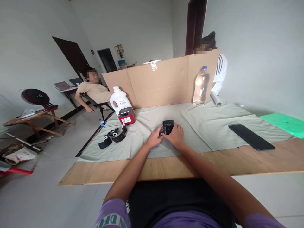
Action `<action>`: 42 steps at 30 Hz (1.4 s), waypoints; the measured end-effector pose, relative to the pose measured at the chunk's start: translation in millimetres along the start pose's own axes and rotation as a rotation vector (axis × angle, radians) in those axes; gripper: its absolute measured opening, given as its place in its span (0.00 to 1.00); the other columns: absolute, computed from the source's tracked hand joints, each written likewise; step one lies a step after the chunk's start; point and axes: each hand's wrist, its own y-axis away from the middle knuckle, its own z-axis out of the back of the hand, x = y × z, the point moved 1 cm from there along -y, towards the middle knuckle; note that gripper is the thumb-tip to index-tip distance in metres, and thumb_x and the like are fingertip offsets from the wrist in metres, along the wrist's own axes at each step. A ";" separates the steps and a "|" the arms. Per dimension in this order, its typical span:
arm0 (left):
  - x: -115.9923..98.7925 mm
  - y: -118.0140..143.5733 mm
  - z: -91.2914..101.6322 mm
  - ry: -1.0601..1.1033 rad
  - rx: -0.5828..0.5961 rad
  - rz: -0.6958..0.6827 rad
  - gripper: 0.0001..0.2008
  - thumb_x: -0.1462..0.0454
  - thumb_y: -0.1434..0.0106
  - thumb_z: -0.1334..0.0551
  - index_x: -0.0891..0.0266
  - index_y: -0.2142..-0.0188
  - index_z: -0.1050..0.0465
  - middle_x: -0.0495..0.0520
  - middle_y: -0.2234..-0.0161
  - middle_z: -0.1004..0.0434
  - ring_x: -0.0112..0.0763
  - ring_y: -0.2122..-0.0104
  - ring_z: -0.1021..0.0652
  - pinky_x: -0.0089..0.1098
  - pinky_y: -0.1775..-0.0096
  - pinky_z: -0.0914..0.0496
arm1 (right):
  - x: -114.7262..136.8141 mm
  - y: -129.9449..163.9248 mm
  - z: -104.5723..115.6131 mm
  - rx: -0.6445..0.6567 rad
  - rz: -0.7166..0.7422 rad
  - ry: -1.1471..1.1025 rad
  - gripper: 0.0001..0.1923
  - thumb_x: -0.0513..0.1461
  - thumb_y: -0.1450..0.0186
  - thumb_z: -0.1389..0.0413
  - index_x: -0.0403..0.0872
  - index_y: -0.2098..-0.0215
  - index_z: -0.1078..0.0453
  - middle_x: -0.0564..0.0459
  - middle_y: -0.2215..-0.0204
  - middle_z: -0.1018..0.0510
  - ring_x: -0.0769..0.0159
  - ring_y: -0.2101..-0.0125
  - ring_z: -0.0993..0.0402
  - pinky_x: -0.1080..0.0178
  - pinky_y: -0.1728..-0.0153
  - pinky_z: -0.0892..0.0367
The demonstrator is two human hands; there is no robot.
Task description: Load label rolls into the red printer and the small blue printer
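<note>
Two bare hands meet around a small black block, box-shaped with flat faces and crisp edges, its surface smooth and faintly glossy. It sits near the middle of a pale grey-green cloth (194,126), soft and creased, spread over a plywood board (166,164) with visible grain. One broad face of the block (168,127) points back toward the person and its top faces up; its outline is nearly square from here, so I cannot tell a long axis.

The right hand (175,134) is closed on the block, thumb across the lower front, fingers curled along the right side. The left hand (155,136) reaches the left side with bent fingers close together; how firmly they grip, I cannot tell. To the left lie curved, dark pieces (118,136); to the right, a flat, rounded-corner phone (251,136).
</note>
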 end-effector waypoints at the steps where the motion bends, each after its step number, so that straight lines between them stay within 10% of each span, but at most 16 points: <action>1: 1.5 -0.3 -0.5 -0.006 -0.001 0.000 0.35 0.69 0.38 0.41 0.64 0.32 0.46 0.65 0.37 0.31 0.42 0.39 0.28 0.46 0.36 0.35 | -0.3 -0.3 -0.7 0.002 -0.003 0.000 0.50 0.58 0.46 0.35 0.37 0.37 0.44 0.33 0.48 0.31 0.43 0.47 0.35 0.52 0.50 0.42; 36: 0.3 -7.4 -3.5 -0.372 0.052 0.147 0.31 0.65 0.35 0.44 0.63 0.32 0.41 0.61 0.33 0.37 0.51 0.36 0.35 0.54 0.37 0.41 | -6.2 -6.7 -0.7 0.131 0.005 -0.101 0.52 0.54 0.46 0.34 0.37 0.34 0.47 0.31 0.45 0.27 0.42 0.43 0.34 0.51 0.45 0.45; 42: -1.7 -22.3 0.4 -0.196 -0.030 0.164 0.26 0.69 0.40 0.41 0.59 0.41 0.27 0.59 0.44 0.23 0.46 0.43 0.28 0.51 0.39 0.37 | -9.5 -9.9 -1.2 0.120 -0.004 -0.118 0.52 0.54 0.46 0.34 0.38 0.33 0.48 0.32 0.43 0.28 0.42 0.43 0.34 0.50 0.44 0.45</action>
